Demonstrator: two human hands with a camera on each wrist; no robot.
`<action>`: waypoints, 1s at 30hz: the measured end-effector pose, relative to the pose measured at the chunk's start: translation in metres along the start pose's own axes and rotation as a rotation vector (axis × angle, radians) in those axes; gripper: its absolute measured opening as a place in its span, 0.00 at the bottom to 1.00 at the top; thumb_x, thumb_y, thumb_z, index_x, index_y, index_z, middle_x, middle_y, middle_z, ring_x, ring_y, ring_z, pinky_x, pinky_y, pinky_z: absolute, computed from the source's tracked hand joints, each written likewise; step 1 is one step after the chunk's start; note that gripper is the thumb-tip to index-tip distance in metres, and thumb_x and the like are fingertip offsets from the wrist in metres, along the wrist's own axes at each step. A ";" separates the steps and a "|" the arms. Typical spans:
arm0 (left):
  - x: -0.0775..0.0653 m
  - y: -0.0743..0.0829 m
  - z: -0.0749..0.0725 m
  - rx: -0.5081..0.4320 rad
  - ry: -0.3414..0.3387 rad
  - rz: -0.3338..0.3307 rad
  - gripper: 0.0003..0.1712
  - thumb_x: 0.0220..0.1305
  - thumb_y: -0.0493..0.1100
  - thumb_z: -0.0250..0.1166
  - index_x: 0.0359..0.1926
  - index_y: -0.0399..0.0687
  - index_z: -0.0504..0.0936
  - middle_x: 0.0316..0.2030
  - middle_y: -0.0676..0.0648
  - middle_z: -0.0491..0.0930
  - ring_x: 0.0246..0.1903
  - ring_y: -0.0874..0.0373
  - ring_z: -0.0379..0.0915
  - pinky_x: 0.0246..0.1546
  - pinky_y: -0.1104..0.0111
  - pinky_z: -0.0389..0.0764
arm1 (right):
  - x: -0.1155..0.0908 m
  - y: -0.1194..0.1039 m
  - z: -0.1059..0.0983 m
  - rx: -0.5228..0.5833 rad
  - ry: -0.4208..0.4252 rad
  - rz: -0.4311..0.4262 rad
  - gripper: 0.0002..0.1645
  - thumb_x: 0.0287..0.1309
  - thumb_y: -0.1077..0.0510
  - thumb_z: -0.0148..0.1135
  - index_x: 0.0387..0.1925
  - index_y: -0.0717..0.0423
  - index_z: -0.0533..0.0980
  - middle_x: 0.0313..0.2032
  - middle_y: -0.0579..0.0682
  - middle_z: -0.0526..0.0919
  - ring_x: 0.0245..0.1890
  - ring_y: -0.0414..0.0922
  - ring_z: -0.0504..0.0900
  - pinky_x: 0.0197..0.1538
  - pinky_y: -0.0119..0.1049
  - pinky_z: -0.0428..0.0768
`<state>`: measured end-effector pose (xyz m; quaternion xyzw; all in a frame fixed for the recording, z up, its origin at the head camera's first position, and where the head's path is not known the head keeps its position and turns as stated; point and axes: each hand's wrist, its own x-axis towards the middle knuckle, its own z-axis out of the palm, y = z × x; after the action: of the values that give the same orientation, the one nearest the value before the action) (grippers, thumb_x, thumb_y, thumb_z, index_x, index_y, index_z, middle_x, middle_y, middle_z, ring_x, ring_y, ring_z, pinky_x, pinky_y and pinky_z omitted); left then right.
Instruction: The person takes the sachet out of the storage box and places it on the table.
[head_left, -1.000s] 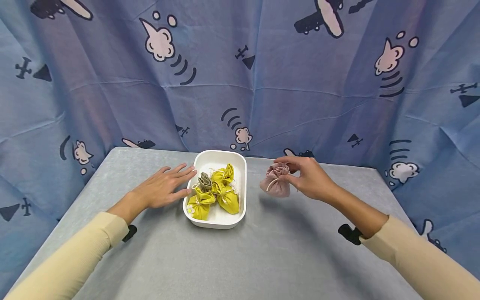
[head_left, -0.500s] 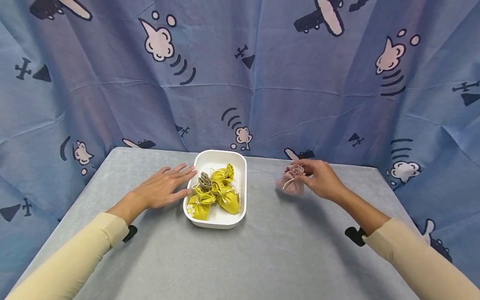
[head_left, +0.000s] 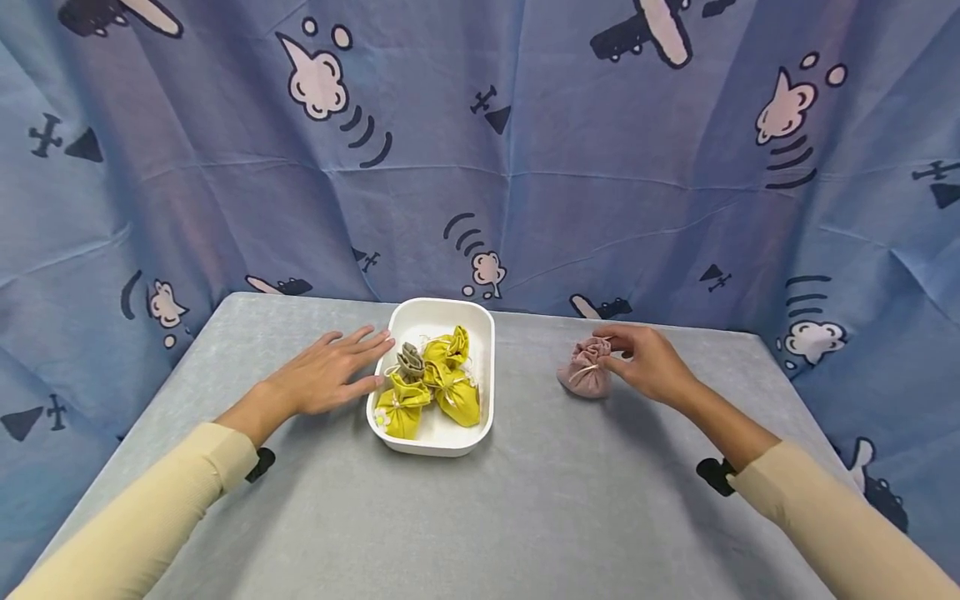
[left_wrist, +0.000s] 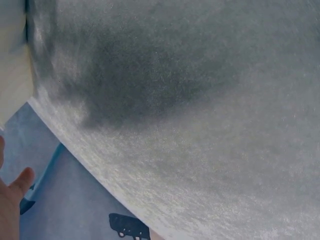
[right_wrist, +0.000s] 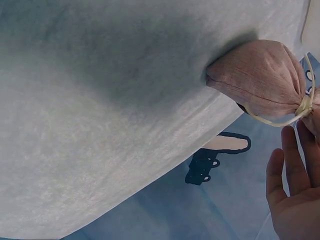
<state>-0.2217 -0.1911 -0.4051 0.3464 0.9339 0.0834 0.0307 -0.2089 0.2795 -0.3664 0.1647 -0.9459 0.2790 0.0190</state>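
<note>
A dusty-pink drawstring pouch point(head_left: 585, 375) sits to the right of the white tub, its bottom at the tabletop. My right hand point(head_left: 651, 365) pinches its gathered neck from the right. In the right wrist view the pouch point(right_wrist: 260, 75) shows its full body and a cream cord. My left hand point(head_left: 318, 373), fingers straight and spread, touches the left rim of the white tub point(head_left: 431, 448). Inside lie yellow pouches, one at the front left point(head_left: 403, 415), another at the right point(head_left: 459, 402) and one behind point(head_left: 450, 343). A grey-green pouch neck point(head_left: 409, 362) shows among them.
The table has a grey cloth top point(head_left: 480, 517). A blue patterned curtain point(head_left: 420, 167) hangs right behind its back edge and along both sides. Dark wrist cameras sit at the left cuff point(head_left: 260, 466) and right cuff point(head_left: 716, 476).
My right hand has carried the pink pouch to the right, away from the tub, and lowered it to the tabletop. The left hand and the tub have stayed put.
</note>
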 end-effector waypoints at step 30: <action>-0.001 0.000 0.000 -0.016 0.016 0.013 0.40 0.74 0.66 0.47 0.77 0.50 0.59 0.75 0.48 0.56 0.75 0.46 0.47 0.68 0.41 0.55 | 0.019 -0.075 0.010 0.064 -0.149 -0.142 0.29 0.58 0.61 0.71 0.62 0.61 0.75 0.52 0.56 0.85 0.52 0.51 0.83 0.53 0.53 0.78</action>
<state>-0.2211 -0.1922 -0.4054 0.3517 0.9311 0.0937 0.0255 -0.2020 0.2089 -0.3333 0.2522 -0.9213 0.2938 -0.0368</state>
